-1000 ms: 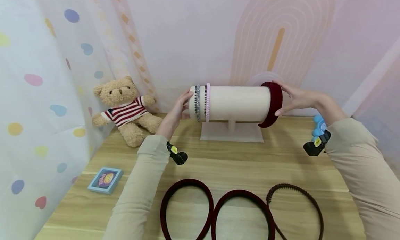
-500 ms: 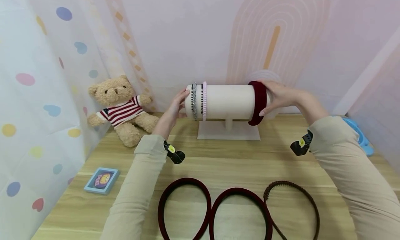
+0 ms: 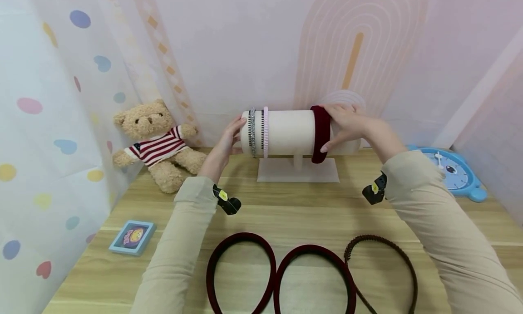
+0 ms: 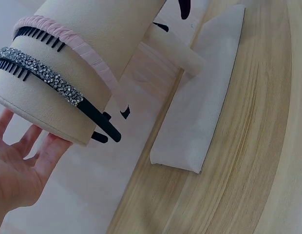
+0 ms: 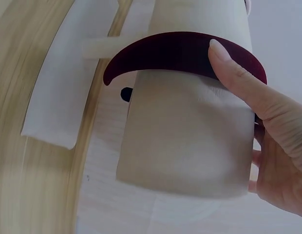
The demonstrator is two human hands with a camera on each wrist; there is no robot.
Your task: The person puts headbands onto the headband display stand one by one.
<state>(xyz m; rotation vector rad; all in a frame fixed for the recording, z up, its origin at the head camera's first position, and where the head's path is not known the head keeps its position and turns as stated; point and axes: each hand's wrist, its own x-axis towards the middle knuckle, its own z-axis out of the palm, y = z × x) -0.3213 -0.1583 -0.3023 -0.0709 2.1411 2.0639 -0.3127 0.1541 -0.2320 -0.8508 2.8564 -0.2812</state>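
A cream cylindrical headband stand (image 3: 291, 132) lies level on its post above a pale base (image 3: 298, 170). Around its right part sits a wide dark red velvet headband (image 3: 321, 134). My right hand (image 3: 347, 123) holds that headband, thumb on its front face (image 5: 182, 51) and fingers behind, partly hidden. My left hand (image 3: 224, 144) touches the stand's left end with spread fingers, as the left wrist view shows (image 4: 24, 165). Near that end are a silver glitter headband (image 3: 252, 131) and a pink wrapped headband (image 3: 266, 132), both with black comb teeth.
Two dark red headbands (image 3: 269, 271) (image 3: 308, 249) and a brown toothed one (image 3: 408, 264) lie at the front. A striped-shirt teddy bear (image 3: 159, 146) sits left, above a small blue frame (image 3: 132, 237). A blue clock (image 3: 453, 171) lies at the right.
My right hand has slid the wide dark red headband leftward along the stand, away from its right end. The left hand stays at the left end. The blue clock has come into fuller view.
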